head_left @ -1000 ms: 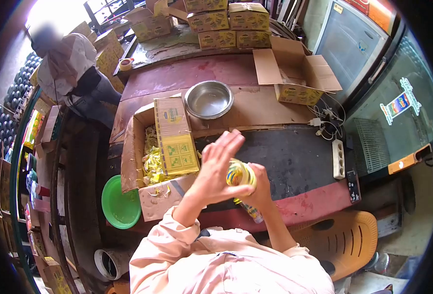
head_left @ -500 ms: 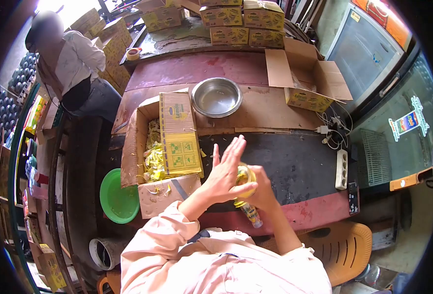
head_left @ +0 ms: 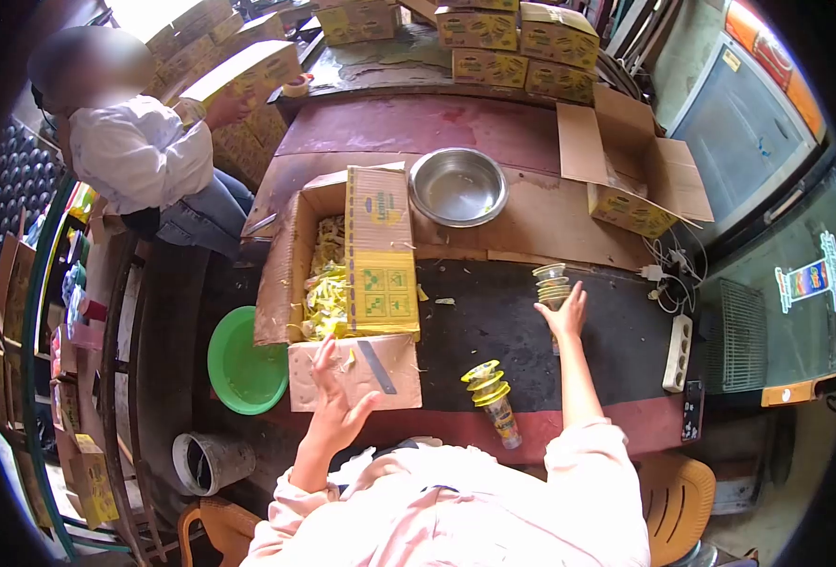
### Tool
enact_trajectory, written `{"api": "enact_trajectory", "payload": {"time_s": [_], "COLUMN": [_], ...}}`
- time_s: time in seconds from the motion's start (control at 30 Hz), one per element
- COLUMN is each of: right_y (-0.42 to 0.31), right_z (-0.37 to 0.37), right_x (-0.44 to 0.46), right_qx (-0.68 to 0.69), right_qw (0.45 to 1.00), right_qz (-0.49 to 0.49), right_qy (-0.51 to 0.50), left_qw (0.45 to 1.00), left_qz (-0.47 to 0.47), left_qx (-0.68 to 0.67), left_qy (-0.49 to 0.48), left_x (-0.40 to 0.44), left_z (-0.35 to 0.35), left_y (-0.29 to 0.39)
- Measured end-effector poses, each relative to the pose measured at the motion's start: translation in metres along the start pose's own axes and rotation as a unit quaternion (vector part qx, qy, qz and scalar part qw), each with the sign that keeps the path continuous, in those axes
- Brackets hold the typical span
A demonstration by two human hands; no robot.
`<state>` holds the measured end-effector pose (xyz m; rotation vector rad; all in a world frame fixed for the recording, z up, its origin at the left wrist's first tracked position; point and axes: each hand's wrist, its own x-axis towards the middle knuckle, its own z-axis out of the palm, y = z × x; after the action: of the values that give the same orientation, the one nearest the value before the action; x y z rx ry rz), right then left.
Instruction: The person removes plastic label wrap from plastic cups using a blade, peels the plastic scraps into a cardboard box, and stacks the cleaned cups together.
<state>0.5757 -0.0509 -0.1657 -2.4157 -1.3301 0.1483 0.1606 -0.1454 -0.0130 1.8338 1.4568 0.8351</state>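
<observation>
My right hand (head_left: 567,317) reaches over the black part of the table. Its thumb and fingers lie around a stack of nested clear cups with yellowish rims (head_left: 551,274). Nearer me, a second stack of yellow-rimmed cups (head_left: 495,402) leans at the table's red front edge, with no hand on it. Over the front flap of an open carton (head_left: 380,246), my left hand (head_left: 337,411) is raised, empty and with its fingers apart. Yellow and pale wrappers or strips (head_left: 327,298) fill the part of the carton that shows.
A metal bowl (head_left: 457,187) stands behind the carton, a green basin (head_left: 246,364) left of it. An open box (head_left: 630,175) sits at the back right. A power strip (head_left: 679,354) lies along the right edge. Another person (head_left: 144,156) stands at the left, handling a box.
My hands have moved apart: the right forward and right with a cup stack, the left back toward the carton flap. The other person has turned toward the boxes. My view has shifted left.
</observation>
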Motion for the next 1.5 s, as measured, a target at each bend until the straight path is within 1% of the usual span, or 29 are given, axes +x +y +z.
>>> {"api": "enact_trajectory", "payload": {"time_s": [0.03, 0.07, 0.1, 0.17, 0.23, 0.3, 0.33, 0.43, 0.47, 0.5, 0.57, 0.6, 0.63, 0.67, 0.7, 0.77, 0.8, 0.83, 0.9, 0.93, 1.03, 1.13, 1.27, 1.37, 1.4, 1.43, 1.47, 1.5], "right_y": [0.0, 0.002, 0.005, -0.009, -0.02, -0.036, -0.05, -0.091, -0.108, -0.122, -0.136, -0.14, -0.145, -0.15, -0.154, -0.161, -0.161, -0.16, -0.161, -0.162, -0.167, -0.172, -0.175, -0.177, -0.175, -0.177, -0.169, -0.16], "right_z": [-0.003, -0.005, -0.009, -0.025, -0.032, -0.04, -0.045, -0.041, -0.044, -0.041, -0.018, -0.003, 0.01, 0.014, 0.016, 0.02, 0.021, 0.019, 0.016, 0.013, 0.008, 0.007, 0.0, -0.003, -0.007, -0.013, -0.011, -0.008], "right_x": [-0.013, -0.029, -0.046, -0.102, -0.155, -0.189, -0.202, -0.213, -0.212, -0.21, -0.206, -0.204, -0.203, -0.203, -0.206, -0.212, -0.215, -0.218, -0.225, -0.228, -0.235, -0.239, -0.238, -0.237, -0.235, -0.234, -0.234, -0.234], "right_qx": [0.015, 0.03, 0.044, 0.114, 0.126, 0.131, 0.133, 0.189, 0.173, 0.17, 0.266, 0.284, 0.301, 0.288, 0.318, 0.378, 0.424, 0.436, 0.457, 0.449, 0.439, 0.446, 0.437, 0.419, 0.38, 0.359, 0.358, 0.356], "right_qw": [0.997, 0.987, 0.971, 0.971, 0.972, 0.977, 0.978, 0.967, 0.964, 0.963, 0.945, 0.937, 0.928, 0.927, 0.918, 0.896, 0.878, 0.871, 0.864, 0.87, 0.88, 0.881, 0.884, 0.894, 0.907, 0.917, 0.922, 0.925], "right_qz": [-0.051, -0.102, -0.152, -0.149, -0.155, -0.157, -0.154, -0.172, -0.202, -0.204, -0.122, -0.109, -0.095, -0.092, -0.089, -0.082, -0.082, -0.055, -0.038, -0.034, -0.027, -0.026, -0.013, -0.039, -0.047, -0.059, -0.081, -0.104], "right_qy": [0.058, 0.118, 0.178, 0.151, 0.123, 0.052, 0.043, -0.008, -0.025, -0.041, -0.149, -0.173, -0.197, -0.223, -0.222, -0.218, -0.207, -0.219, -0.21, -0.204, -0.18, -0.155, -0.167, -0.153, -0.176, -0.161, -0.12, -0.078], "left_qw": [1.0, 0.999, 0.998, 0.992, 0.99, 0.986, 0.982, 0.967, 0.965, 0.961, 0.95, 0.938, 0.913, 0.911, 0.896, 0.903, 0.897, 0.909, 0.928, 0.923, 0.92, 0.92, 0.913, 0.931, 0.927, 0.92, 0.921, 0.938], "left_qz": [-0.026, -0.007, -0.033, -0.085, -0.081, -0.092, -0.093, -0.13, -0.127, -0.152, -0.201, -0.224, -0.244, -0.296, -0.342, -0.296, -0.278, -0.247, -0.185, -0.14, -0.214, -0.212, -0.193, -0.123, -0.167, -0.212, -0.226, -0.202], "left_qx": [-0.01, -0.016, -0.028, -0.052, -0.037, -0.033, -0.042, -0.006, 0.022, 0.002, -0.038, -0.148, -0.256, -0.239, -0.254, -0.295, -0.326, -0.316, -0.297, -0.329, -0.315, -0.316, -0.339, -0.311, -0.315, -0.318, -0.313, -0.275], "left_qy": [0.011, 0.044, 0.055, 0.076, 0.11, 0.132, 0.16, 0.221, 0.228, 0.231, 0.234, 0.22, 0.203, 0.159, 0.128, 0.103, 0.106, 0.115, 0.128, 0.141, 0.088, 0.095, 0.117, 0.147, 0.116, 0.082, 0.061, 0.064], "left_x": [-0.005, -0.006, -0.009, -0.012, -0.012, -0.015, -0.017, -0.028, -0.035, -0.044, -0.059, -0.063, -0.066, -0.063, -0.06, -0.059, -0.056, -0.055, -0.054, -0.056, -0.061, -0.06, -0.057, -0.055, -0.06, -0.059, -0.058, -0.062], "left_z": [-0.006, -0.008, -0.011, -0.02, -0.025, -0.033, -0.035, -0.04, -0.041, -0.039, -0.032, -0.028, -0.028, -0.034, -0.039, -0.036, -0.035, -0.034, -0.029, -0.01, -0.032, -0.037, -0.037, -0.031, -0.032, -0.043, -0.045, -0.037], "left_y": [-0.006, -0.014, -0.017, -0.02, -0.029, -0.033, -0.039, -0.066, -0.08, -0.099, -0.139, -0.153, -0.16, -0.147, -0.132, -0.131, -0.129, -0.129, -0.136, -0.171, -0.158, -0.145, -0.139, -0.152, -0.154, -0.138, -0.139, -0.167]}}
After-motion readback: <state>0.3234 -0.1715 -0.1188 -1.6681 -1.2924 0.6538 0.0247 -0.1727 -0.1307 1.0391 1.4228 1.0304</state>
